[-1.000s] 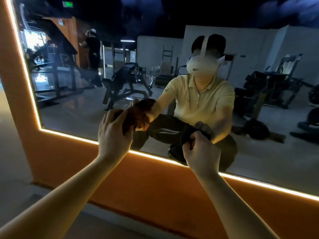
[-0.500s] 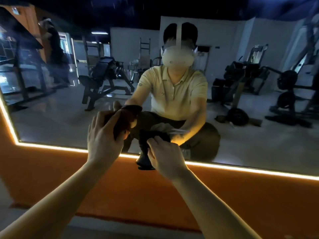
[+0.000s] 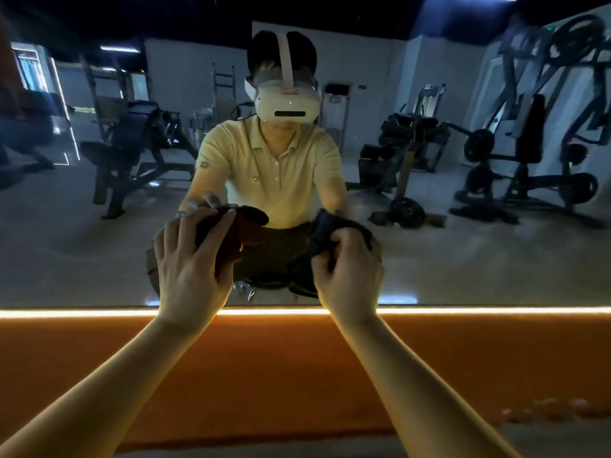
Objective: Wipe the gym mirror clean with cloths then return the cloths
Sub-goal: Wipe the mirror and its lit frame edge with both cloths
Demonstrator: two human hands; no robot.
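Note:
The big gym mirror fills the upper view and reflects a person in a yellow shirt with a white headset. My left hand holds a dark reddish-brown cloth against the lower glass, fingers spread over it. Just to its right, my right hand grips a bunched dark cloth against the glass, fingers curled round it. Both hands sit side by side just above the mirror's bottom edge.
A glowing light strip runs along the mirror's bottom edge. Below it is an orange wall band, then a pale floor. Weight benches and machines appear only as reflections.
My view has swung right, so the mirror's left frame is gone and the bottom edge lies level. Both hands have shifted right along the glass with their cloths, now side by side.

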